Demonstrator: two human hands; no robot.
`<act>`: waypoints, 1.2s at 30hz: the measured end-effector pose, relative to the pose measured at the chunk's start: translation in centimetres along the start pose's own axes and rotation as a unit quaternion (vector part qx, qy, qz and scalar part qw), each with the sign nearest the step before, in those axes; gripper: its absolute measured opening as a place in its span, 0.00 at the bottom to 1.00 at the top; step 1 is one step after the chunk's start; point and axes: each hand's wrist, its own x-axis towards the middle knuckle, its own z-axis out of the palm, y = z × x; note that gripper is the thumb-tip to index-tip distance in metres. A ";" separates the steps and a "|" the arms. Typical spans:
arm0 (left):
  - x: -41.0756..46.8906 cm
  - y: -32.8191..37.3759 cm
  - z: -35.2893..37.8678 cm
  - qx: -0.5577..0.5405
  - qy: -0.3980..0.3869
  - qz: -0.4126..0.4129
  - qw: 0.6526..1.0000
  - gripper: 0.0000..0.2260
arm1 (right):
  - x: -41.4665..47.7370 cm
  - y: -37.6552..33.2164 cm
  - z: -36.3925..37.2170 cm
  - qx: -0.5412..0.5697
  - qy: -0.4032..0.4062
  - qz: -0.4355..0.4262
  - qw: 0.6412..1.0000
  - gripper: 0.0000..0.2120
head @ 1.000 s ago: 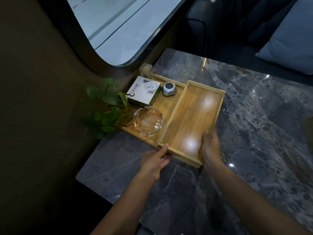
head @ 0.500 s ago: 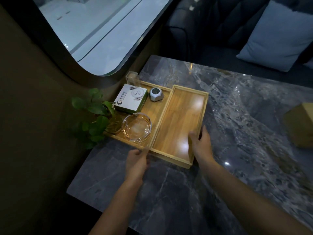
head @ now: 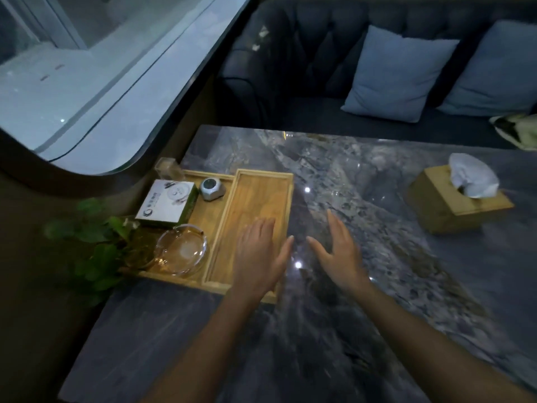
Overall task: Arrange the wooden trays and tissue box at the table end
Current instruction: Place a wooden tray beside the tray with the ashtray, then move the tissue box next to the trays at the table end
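Two wooden trays lie side by side at the left end of the dark marble table (head: pixel 377 286). The empty tray (head: pixel 258 199) is on the right; the other tray (head: pixel 207 212) holds small items. My left hand (head: pixel 258 257) hovers open over the empty tray's near right part, fingers spread. My right hand (head: pixel 338 251) is open above the bare table just right of that tray, holding nothing. A wooden tissue box (head: pixel 453 203) with a white tissue sticking out stands far to the right on the table.
The left tray carries a white-and-green box (head: pixel 167 203), a small silver device (head: pixel 212 189), a glass ashtray (head: pixel 181 251) and a green plant (head: pixel 98 245). A clear holder (head: pixel 167 167) stands behind. A sofa with blue cushions (head: pixel 398 74) lies beyond the table; a window is at left.
Both hands have let go of the empty tray and lifted, moving right. The view has swung right, bringing the tissue box fully into sight.
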 end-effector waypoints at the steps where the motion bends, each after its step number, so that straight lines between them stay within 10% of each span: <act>1: 0.6 1.0 0.8 -0.009 -0.012 0.008 1.000 0.20 | 0.1 0.9 -1.1 -0.007 -0.001 0.006 1.000 0.34; 17: 11.7 22.3 15.0 -0.059 -0.093 0.105 0.988 0.22 | 5.0 18.3 -21.5 -0.059 0.154 0.106 0.981 0.31; 25: 14.1 24.8 21.2 -0.123 -0.158 -0.006 0.980 0.23 | 6.6 24.1 -22.6 0.045 0.083 0.185 0.978 0.33; 30: 13.9 24.5 21.5 -0.395 -0.212 -0.164 0.879 0.19 | 6.6 24.0 -21.3 0.225 0.085 0.215 0.947 0.23; 36: 10.8 24.9 22.3 -0.427 -0.133 -0.249 0.859 0.20 | 5.2 22.8 -19.5 0.280 0.113 0.226 0.926 0.17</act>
